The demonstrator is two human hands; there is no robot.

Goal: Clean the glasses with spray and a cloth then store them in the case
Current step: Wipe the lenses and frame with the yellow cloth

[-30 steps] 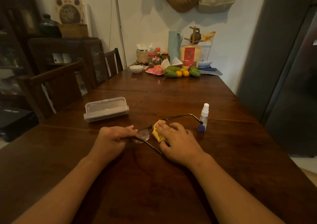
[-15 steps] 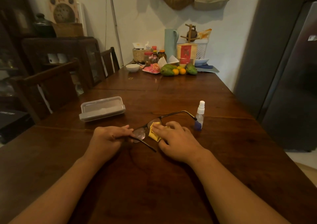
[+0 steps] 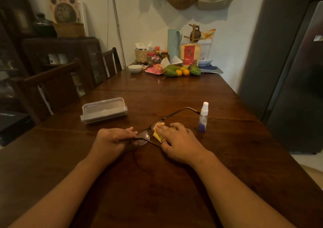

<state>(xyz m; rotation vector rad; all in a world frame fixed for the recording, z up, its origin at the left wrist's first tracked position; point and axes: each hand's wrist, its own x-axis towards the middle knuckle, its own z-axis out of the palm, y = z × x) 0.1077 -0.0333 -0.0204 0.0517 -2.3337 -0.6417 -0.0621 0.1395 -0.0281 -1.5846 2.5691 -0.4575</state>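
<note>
Glasses (image 3: 148,135) lie between both hands on the table (image 3: 157,184), long axis running from near-left to far-right. The left hand (image 3: 111,140) pinches the near temple while the right hand (image 3: 176,140) presses the yellow cloth (image 3: 158,135) onto a lens. Since a second ago, the cloth hand has barely shifted; the closed case (image 3: 104,110) waits nearer the left.

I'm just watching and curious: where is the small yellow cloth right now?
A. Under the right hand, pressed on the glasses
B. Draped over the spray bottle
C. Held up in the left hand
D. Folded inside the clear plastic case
A: the small yellow cloth peeks out under the right hand, pressed on the thin dark-framed glasses, which the left hand steadies.
</note>
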